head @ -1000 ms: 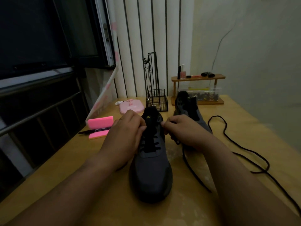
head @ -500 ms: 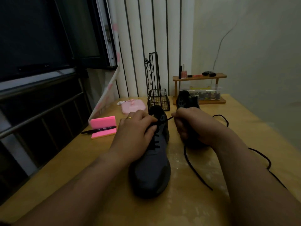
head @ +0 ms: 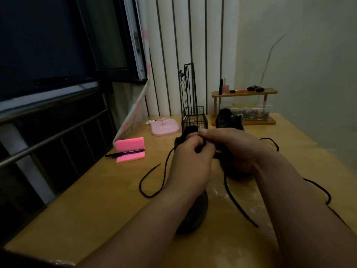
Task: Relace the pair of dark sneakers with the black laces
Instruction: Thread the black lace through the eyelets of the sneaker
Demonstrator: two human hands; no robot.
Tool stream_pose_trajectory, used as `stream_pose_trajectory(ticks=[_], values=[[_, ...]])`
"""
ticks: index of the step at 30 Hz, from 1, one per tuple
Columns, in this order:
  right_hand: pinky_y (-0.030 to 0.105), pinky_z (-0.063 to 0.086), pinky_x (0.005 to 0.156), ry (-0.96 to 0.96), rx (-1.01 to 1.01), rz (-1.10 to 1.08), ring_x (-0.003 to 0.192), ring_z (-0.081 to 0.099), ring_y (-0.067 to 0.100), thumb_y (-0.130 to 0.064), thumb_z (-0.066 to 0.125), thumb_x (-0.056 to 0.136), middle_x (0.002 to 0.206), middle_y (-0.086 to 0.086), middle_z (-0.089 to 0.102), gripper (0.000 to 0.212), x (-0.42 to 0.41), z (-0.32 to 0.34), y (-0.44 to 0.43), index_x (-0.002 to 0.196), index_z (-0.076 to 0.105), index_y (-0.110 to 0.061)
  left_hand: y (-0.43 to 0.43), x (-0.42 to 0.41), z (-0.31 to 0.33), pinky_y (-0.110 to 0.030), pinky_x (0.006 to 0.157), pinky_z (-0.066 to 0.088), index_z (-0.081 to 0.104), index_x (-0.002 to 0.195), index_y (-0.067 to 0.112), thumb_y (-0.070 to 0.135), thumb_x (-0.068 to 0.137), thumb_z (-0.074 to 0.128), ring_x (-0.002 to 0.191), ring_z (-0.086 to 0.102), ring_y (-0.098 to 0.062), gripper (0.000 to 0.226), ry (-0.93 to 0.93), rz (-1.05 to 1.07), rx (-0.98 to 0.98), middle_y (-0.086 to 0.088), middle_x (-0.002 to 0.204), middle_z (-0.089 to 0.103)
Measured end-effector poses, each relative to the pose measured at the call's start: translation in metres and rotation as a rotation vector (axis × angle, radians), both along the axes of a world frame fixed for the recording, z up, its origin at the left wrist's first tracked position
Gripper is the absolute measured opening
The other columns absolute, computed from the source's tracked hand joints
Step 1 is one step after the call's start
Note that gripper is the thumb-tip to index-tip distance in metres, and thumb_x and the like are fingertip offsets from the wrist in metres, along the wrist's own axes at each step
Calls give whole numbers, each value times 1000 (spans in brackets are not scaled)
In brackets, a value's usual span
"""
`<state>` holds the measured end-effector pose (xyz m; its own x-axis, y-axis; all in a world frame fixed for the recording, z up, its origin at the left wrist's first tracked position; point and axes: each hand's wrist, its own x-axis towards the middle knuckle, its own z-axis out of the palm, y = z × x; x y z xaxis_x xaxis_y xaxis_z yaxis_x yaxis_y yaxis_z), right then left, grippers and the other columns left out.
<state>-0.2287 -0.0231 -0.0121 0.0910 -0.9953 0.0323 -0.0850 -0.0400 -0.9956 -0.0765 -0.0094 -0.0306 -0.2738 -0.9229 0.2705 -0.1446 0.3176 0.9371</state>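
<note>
A dark sneaker [head: 195, 215] stands on the wooden table, toe toward me, mostly hidden under my hands. My left hand [head: 190, 163] and my right hand [head: 233, 149] meet above its tongue, both pinching the black lace [head: 154, 182] near the top eyelets. One lace end trails left in a loop on the table; the other end [head: 239, 206] runs toward me on the right. The second dark sneaker [head: 228, 120] stands behind my right hand, partly hidden. A second black lace [head: 320, 190] lies loose past my right forearm.
A pink sticky-note block [head: 130, 149] and a black marker [head: 124, 153] lie at the left. A pink stand [head: 165, 128], a black wire basket [head: 194, 118] and a small wooden shelf [head: 244, 105] stand at the back. A window rail borders the table's left edge.
My hands have come together over the sneaker's tongue. The lace has been pulled through, and one end now trails out in a loop on the table to the left.
</note>
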Motion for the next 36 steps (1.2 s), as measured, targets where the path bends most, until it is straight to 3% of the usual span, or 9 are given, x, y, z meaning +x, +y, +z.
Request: stream_pose_trajectory(ticks=[4,10,14,19,24,27,30,33,36], values=[[47,44,108,28,2,-133,115,66,20,-35,65,97,107,-2,79,29,-10,-2,-1,115,76,-16,-10,23,20,-46,85,56,70,99,17,32,109,51,77,70,-19,26,51,-116,101,-3,75,70],[33,53,74,652,-302,-482,92,63,14,-53,62,98,97,-3,66,29,-3,2,0,102,67,-24,-40,54,39,-41,78,63,64,93,7,37,108,52,71,63,-21,35,-36,-137,39,-4,75,59],[23,56,75,384,-435,-190,95,68,3,-49,52,105,108,-8,68,30,22,9,4,127,61,-29,-50,52,45,-31,59,52,68,106,8,40,108,52,56,51,-9,36,-227,-171,-57,6,64,52],[25,43,67,465,-408,-206,67,59,-3,-41,55,106,76,-14,66,29,14,4,3,94,71,-20,-67,65,51,-31,61,45,70,92,18,47,104,57,54,47,-4,34,-316,-119,-103,17,56,52],[46,43,73,103,-304,-423,72,51,25,-35,59,88,70,0,55,26,-3,3,-6,67,64,-21,-87,85,37,-36,63,41,67,99,9,49,102,58,53,39,-10,41,-151,-61,-7,9,57,41],[34,50,79,399,-416,-510,87,60,13,-37,56,103,97,-4,66,21,8,0,-4,103,69,-21,-85,79,32,-27,58,45,68,99,7,48,103,58,53,45,-7,43,-187,-33,-94,12,57,50],[14,47,85,622,-559,-390,108,55,-7,-45,59,102,125,-21,56,41,30,1,1,141,51,-33,-80,64,36,-11,53,44,71,97,14,42,104,59,57,53,5,32,-239,-122,-220,7,83,70],[10,47,68,611,-553,-335,87,60,-7,-35,55,106,97,-16,64,14,37,-2,-1,114,66,-31,-83,58,39,-11,55,45,71,98,12,39,104,60,59,55,6,31,-238,-142,-268,-3,91,70],[17,44,58,570,-566,-495,72,59,2,-31,55,106,80,-7,62,18,25,-1,-4,95,67,-25,-96,65,32,-19,60,49,69,98,11,36,104,60,60,54,2,28,-200,-152,-211,11,76,65]])
